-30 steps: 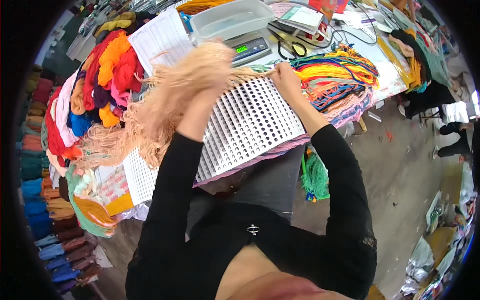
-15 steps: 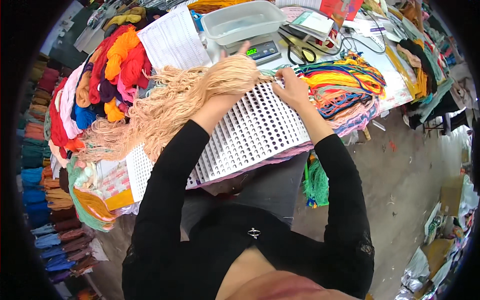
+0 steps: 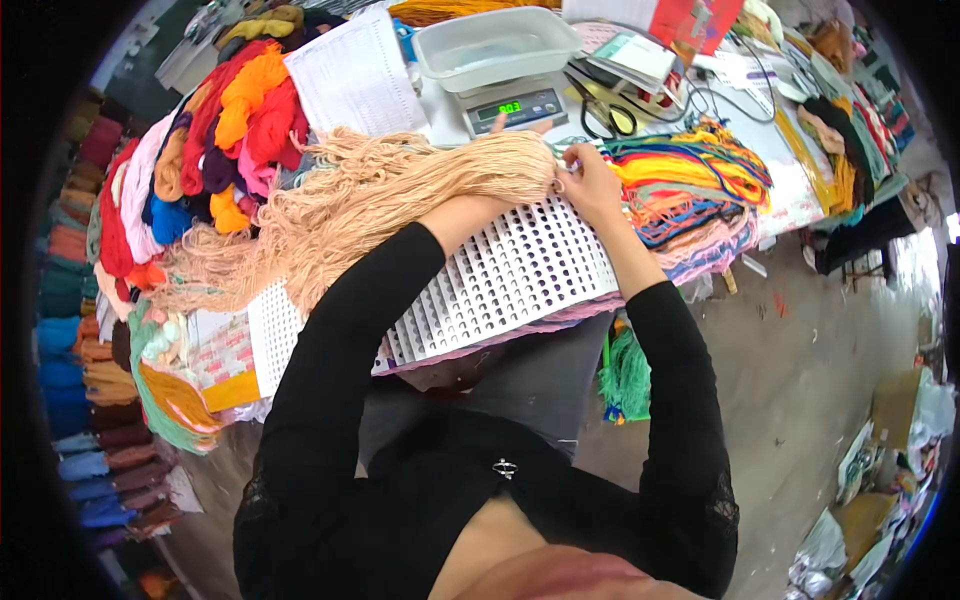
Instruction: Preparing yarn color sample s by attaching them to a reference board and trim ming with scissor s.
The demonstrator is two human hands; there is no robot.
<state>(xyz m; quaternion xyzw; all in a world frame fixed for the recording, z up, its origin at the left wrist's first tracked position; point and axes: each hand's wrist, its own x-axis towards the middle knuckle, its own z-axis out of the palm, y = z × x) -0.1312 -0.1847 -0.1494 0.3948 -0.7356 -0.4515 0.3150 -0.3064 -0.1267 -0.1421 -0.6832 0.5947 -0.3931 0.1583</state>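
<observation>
A thick hank of peach yarn (image 3: 440, 180) lies across a white board with rows of holes (image 3: 520, 260). My left hand (image 3: 478, 213) is under and around the hank's right end. Its fingertips show beyond the yarn's far side, and the yarn hides the rest. My right hand (image 3: 594, 186) is at the board's far right edge, thumb and fingers pinched together on yarn at the tip of the hank. Multicoloured yarn strands (image 3: 690, 165) hang bundled along the board, just right of this hand.
Beyond the hank stand a digital scale (image 3: 515, 107) with a clear plastic tub (image 3: 497, 45) on it, and black-handled scissors (image 3: 607, 115). Printed sheets (image 3: 350, 75) and bright yarn hanks (image 3: 250, 120) are at the left. Green yarn (image 3: 627, 370) hangs below the board.
My left hand has moved right, bringing the peach hank's end up against my right hand. The right hand's fingers have drawn closer together at the hank's tip.
</observation>
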